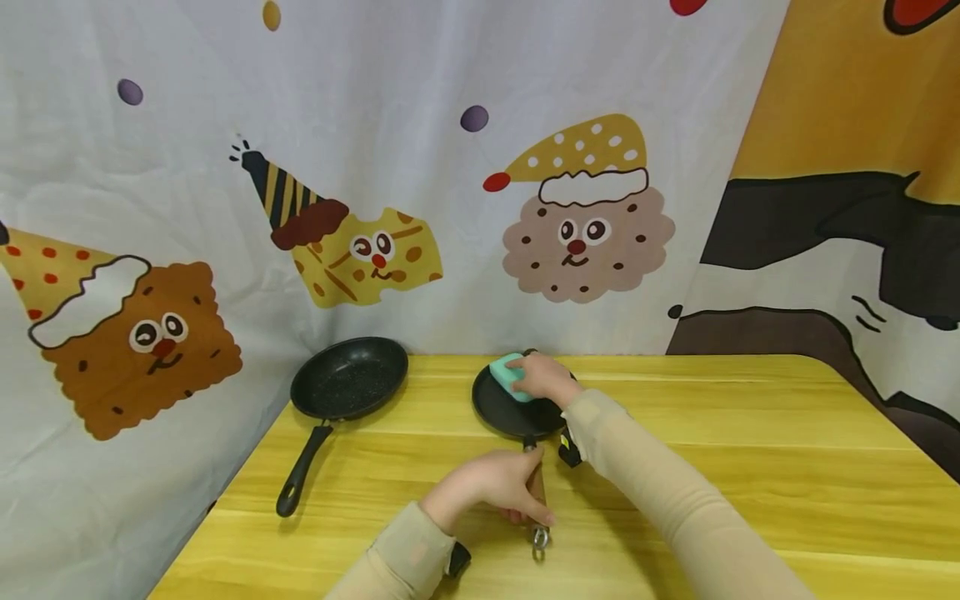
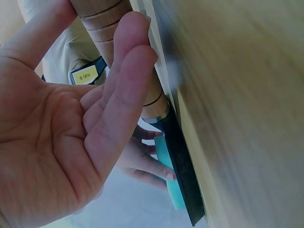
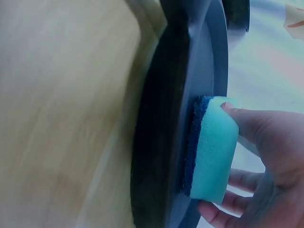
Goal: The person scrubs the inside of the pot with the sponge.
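Note:
A small black flat pan (image 1: 506,417) is low over the table, its wooden handle (image 2: 102,23) pointing toward the person. My left hand (image 1: 491,483) holds that handle, thumb on one side and fingers on the other. With thumb and fingertips my right hand (image 1: 547,379) grips a teal sponge (image 3: 218,147). The sponge's dark blue scouring side faces down against the pan's inner surface, as the right wrist view shows. Part of the pan's right side is hidden behind the right hand and sleeve.
A larger black frying pan (image 1: 352,379) stands at the left, its black handle (image 1: 303,471) angled toward the front. The wood-grain table (image 1: 750,450) ends at a white curtain (image 1: 465,325) printed with cartoon biscuits. Dark straps with camera parts sit at both wrists.

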{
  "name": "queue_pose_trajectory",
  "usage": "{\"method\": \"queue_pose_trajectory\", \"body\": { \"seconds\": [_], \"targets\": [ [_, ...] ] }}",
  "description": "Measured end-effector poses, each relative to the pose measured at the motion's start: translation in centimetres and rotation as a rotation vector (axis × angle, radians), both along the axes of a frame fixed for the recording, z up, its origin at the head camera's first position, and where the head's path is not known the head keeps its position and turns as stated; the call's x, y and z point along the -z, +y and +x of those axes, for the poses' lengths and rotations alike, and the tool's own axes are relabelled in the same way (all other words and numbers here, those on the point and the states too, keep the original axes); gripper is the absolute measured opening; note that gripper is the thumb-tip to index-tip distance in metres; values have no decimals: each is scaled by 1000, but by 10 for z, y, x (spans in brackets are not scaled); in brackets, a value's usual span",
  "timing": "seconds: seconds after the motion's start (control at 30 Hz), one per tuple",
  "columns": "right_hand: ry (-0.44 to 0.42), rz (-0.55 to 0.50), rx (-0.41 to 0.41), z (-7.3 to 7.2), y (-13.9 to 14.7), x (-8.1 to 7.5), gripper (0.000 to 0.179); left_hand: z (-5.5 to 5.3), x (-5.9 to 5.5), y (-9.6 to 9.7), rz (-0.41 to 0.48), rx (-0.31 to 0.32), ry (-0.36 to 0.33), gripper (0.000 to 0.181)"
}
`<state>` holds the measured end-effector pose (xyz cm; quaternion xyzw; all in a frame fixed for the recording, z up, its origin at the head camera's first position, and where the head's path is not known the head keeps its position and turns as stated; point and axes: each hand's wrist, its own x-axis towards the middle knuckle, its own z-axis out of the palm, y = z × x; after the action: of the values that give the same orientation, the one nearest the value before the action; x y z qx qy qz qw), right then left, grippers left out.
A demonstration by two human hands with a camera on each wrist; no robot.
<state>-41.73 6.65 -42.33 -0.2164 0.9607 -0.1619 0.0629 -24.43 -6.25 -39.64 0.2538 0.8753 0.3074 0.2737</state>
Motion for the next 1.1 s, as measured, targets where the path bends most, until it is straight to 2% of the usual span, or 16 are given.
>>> {"method": "queue_pose_trajectory", "body": {
  "seconds": [0.17, 0.33, 0.67, 0.8, 1.1],
  "targets": [
    [-11, -15, 30, -3, 11, -2, 48, -1, 1, 0, 22, 1, -15, 92],
    [12, 9, 24, -1, 22, -3, 48, 0, 0, 1, -2, -1, -4, 96],
    [-32, 18, 19, 10, 40, -7, 48, 3, 0, 2, -15, -21, 8, 97],
    [-26, 26, 8, 15, 42, -7, 48, 3, 1, 2, -4, -26, -3, 97],
    [-36, 41, 0, 28, 42, -10, 51, 3, 2, 1, -7, -13, 17, 84]
  ]
}}
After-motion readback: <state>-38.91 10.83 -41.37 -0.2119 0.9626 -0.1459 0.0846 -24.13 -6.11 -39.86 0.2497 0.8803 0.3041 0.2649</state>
